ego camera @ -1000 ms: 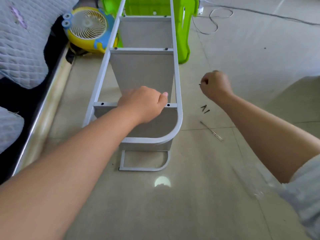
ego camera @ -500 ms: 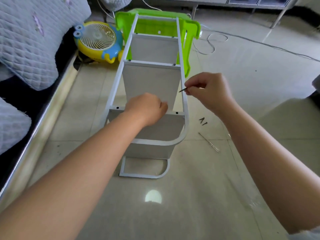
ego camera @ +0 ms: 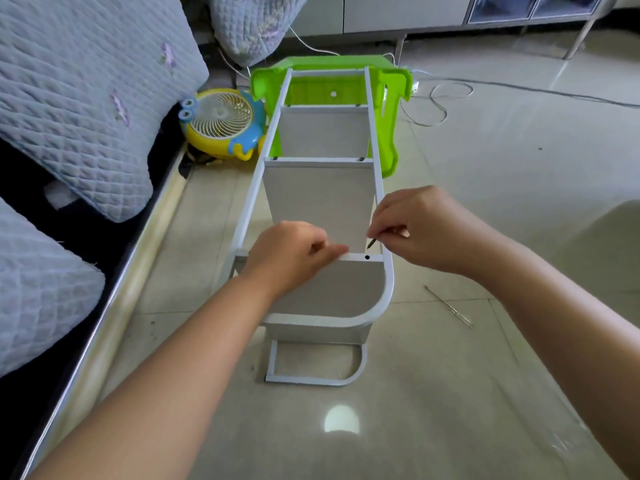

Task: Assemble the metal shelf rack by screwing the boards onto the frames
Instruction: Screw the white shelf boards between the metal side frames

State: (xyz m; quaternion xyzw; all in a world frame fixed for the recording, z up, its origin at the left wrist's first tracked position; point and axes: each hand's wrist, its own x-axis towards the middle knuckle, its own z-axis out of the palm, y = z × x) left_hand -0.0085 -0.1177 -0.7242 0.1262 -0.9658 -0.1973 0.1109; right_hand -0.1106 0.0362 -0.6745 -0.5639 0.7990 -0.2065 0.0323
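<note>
While my right hand (ego camera: pixel 420 230) pinches one dark screw (ego camera: pixel 372 242) just above the open hole (ego camera: pixel 367 257), my left hand (ego camera: pixel 294 258) grips the nearest board's edge (ego camera: pixel 360 258). Three boards stand between two white frames (ego camera: pixel 386 271); one screwdriver (ego camera: pixel 448 306) lies on the floor (ego camera: pixel 519 202).

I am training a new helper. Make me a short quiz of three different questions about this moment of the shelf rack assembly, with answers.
1. True or false: the right hand pinches a screw just above an empty hole in the crossbar.
2. Multiple choice: the left hand rests on A) the crossbar, B) the fan, C) the green stool.
3. Fill in: on the floor right of the rack lies a thin ____.

Key: 1 true; 2 A; 3 screwdriver.
</note>
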